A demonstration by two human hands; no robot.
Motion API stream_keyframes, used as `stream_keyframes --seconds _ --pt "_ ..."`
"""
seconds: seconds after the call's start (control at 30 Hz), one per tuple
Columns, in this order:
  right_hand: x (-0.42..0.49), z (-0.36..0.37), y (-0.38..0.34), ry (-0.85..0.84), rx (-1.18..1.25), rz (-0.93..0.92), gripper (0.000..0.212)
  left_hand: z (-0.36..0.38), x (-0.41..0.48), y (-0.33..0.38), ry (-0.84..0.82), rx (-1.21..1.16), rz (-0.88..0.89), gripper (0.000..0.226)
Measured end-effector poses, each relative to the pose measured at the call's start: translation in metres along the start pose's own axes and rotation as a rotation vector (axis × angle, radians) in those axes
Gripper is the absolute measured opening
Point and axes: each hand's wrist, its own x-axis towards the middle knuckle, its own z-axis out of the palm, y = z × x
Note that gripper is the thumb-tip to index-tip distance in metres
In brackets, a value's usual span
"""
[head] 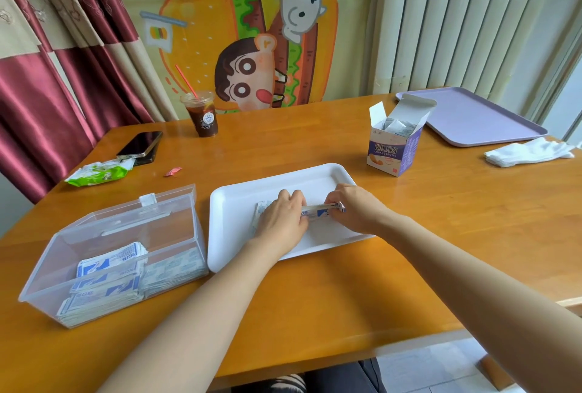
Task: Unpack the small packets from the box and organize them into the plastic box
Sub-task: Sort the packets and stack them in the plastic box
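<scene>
Sitting on the counter [315, 314] just left of the white tray [239, 203], the clear plastic box [41, 282] has its lid up and holds stacked packets [107, 279]. Over the white tray, the left grip [282, 219] and the right grip [356, 208] both pinch a bunch of small packets [318, 210], one at each end, fingers curled round it. Behind the tray, to its right, stands the open card box [393, 147] with more packets inside. Far behind the tray, to its left, is a cup of dark drink [201, 117].

Home dining spot, wooden table [315, 147], maroon curtains [47, 77], cartoon burger cloth [245, 39], iced drink [200, 113]
</scene>
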Motion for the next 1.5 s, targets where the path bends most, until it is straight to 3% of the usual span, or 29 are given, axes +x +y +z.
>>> stream_keyframes --seconds 0.17,0.4,0.7,0.97,1.13,1.37,1.5 --pt "-0.002 0.001 0.002 -0.005 0.1 0.061 0.031 0.002 -0.001 0.001 0.007 0.0 -0.119 0.023" --pt "-0.003 -0.001 -0.003 -0.02 0.186 0.073 0.026 0.0 0.0 0.008 -0.048 -0.16 -0.142 0.024" --pt "-0.006 -0.008 0.0 0.013 0.227 0.071 0.017 -0.002 0.0 0.01 -0.003 -0.174 -0.13 0.023" --pt "-0.012 -0.009 -0.003 -0.07 0.197 0.038 0.025 -0.004 -0.006 0.011 -0.111 -0.156 -0.096 0.024" --pt "-0.01 -0.023 -0.007 -0.008 0.226 0.048 0.02 -0.026 -0.005 0.012 -0.043 -0.129 -0.055 0.018" --pt "0.004 -0.053 -0.054 0.103 0.122 -0.102 0.022 -0.086 -0.014 -0.004 0.016 -0.145 -0.075 0.015" --pt "0.013 -0.052 -0.102 0.114 0.248 -0.177 0.021 -0.118 -0.037 -0.031 0.069 -0.229 -0.135 0.012"
